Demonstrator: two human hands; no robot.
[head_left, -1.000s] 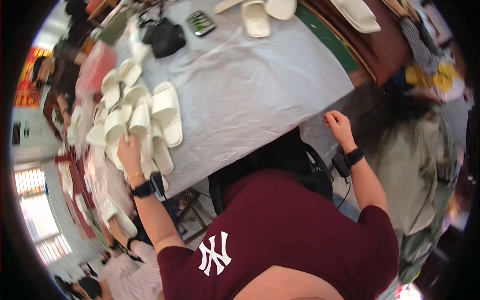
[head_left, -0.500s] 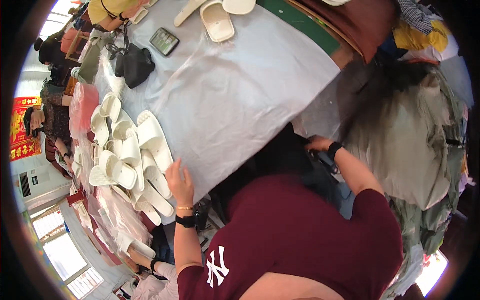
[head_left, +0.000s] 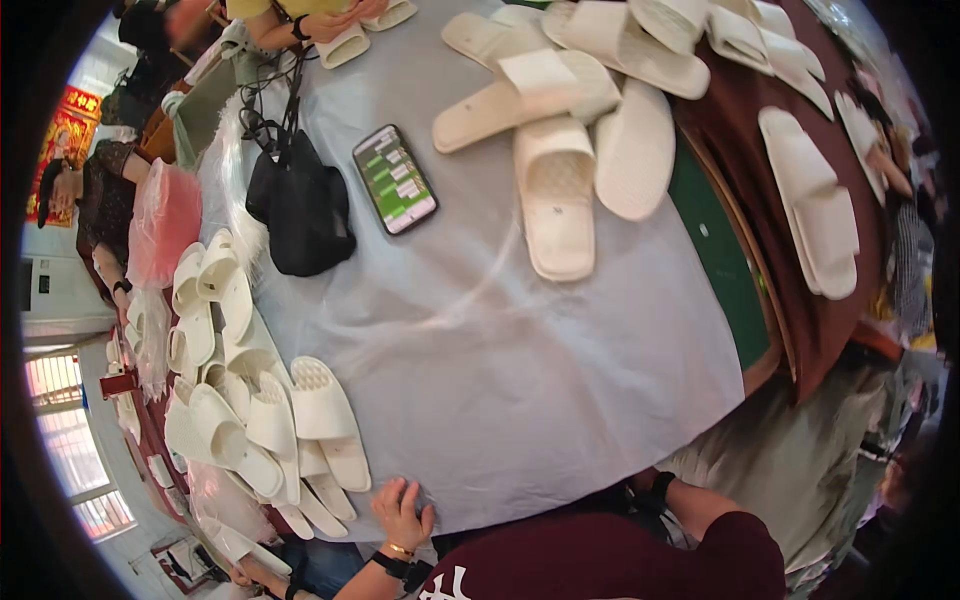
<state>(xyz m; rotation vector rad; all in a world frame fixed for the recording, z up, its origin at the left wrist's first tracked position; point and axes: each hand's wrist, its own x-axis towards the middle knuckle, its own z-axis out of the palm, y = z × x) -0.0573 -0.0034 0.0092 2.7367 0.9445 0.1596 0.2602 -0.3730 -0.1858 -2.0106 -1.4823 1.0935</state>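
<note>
I see a lit phone (head_left: 396, 180) lying face up; just left of it, a soft black bag (head_left: 300, 215), and farther left a translucent pink plastic bag (head_left: 165, 225). Well right of the phone, my remote view also gives me a green panel (head_left: 725, 270), then brown cloth (head_left: 745, 185).

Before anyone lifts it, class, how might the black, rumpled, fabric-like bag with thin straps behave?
The black, rumpled bag would probably sag, given its creased sides. Its slack, thin straps might trail or snag. Its broad, slumped shape suggests sliding rather than rolling.
</note>
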